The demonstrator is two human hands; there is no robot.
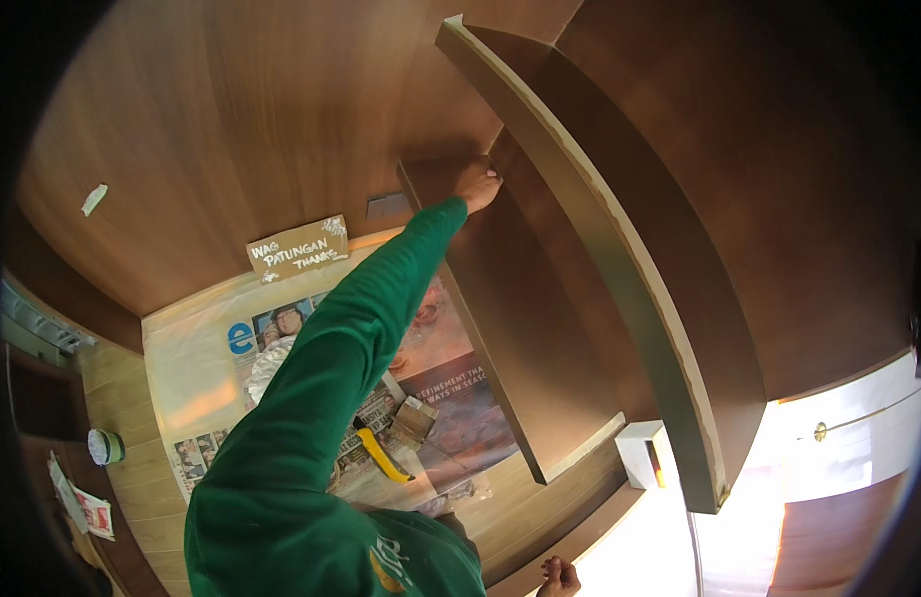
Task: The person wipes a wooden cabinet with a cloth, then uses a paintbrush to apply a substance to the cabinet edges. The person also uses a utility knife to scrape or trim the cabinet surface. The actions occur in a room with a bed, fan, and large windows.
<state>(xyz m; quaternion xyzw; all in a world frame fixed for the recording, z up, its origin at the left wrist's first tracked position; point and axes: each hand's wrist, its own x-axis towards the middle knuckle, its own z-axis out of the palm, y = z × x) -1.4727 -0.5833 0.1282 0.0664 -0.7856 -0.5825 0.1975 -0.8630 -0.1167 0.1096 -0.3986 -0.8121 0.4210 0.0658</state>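
Note:
My left arm, in a green sleeve, stretches up to the inner corner of a lower brown shelf (540,338). There my left hand (477,187) is closed in a fist over the shelf surface, near the wall panel. Whatever its fingers may hold is too small to make out. A higher brown shelf (619,269) with pale tape along its front edge runs to the right of that hand. Low in the view, my right hand (558,577) has its fingers curled; its lower part is cut off by the frame, and anything in it cannot be told.
Newspaper and plastic sheeting (197,378) cover the floor, bearing a yellow-and-black utility knife (384,455), a cardboard piece (413,422) and a bunched white cloth (269,370). A cardboard sign (299,249) leans against the wood panel. A roll (106,447) sits left; a white block (641,455) stands by the shelves.

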